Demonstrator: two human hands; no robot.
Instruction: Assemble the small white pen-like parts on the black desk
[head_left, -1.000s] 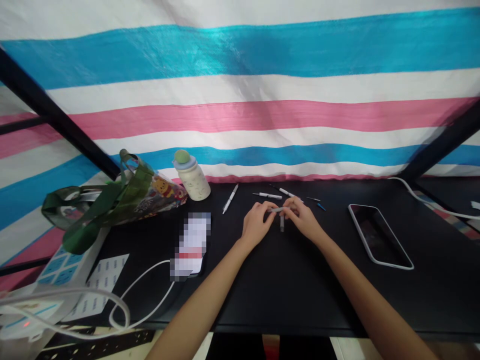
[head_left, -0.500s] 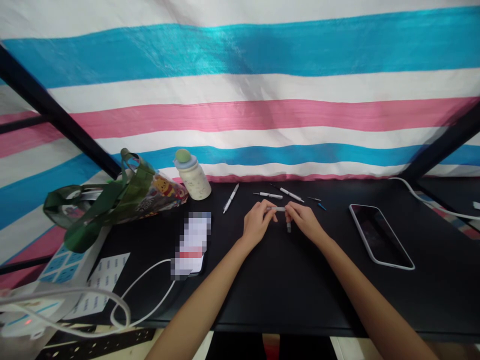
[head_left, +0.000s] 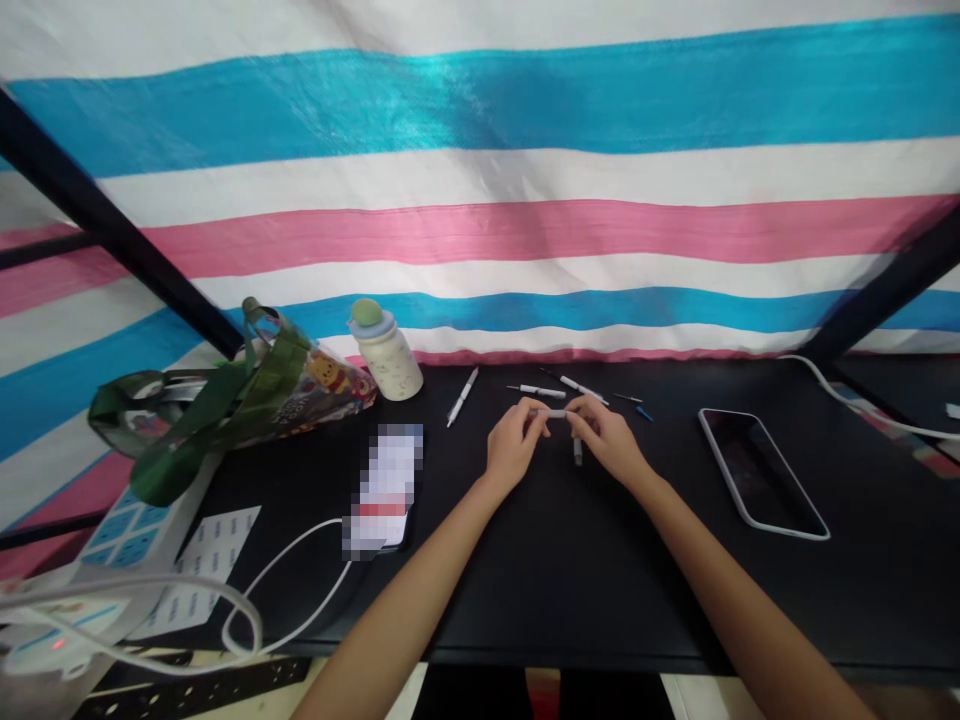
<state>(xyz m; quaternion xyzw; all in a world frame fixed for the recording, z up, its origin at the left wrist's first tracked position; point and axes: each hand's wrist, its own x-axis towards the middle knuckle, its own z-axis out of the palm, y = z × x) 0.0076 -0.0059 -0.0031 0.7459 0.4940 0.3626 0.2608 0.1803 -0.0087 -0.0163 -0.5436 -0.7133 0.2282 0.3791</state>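
My left hand (head_left: 516, 438) and my right hand (head_left: 604, 436) are closed on opposite ends of a slim pale pen barrel (head_left: 554, 413), held level just above the dark table. Fingers cover both its ends. Beneath my right fingers sits a short grey cylindrical piece (head_left: 577, 452), partly hidden. Behind the hands lie a white pen (head_left: 542, 391) with a thin dark tip and a second white pen (head_left: 583, 388). A third white pen (head_left: 463, 397) is off to the left. A thin dark rod (head_left: 628, 397) and a small blue piece (head_left: 644, 412) rest to the right.
A cream bottle (head_left: 390, 360) and a green-handled bag (head_left: 277, 400) stand at the back left. A lit phone (head_left: 384, 490) with a white cable (head_left: 315, 612) lies left of my arms. Another phone (head_left: 763, 472) is on the right. A striped sheet (head_left: 525, 230) hangs behind.
My right hand has shifted slightly left and up along the pen barrel. My left hand stays nearly in place, and the things on the table look unmoved.
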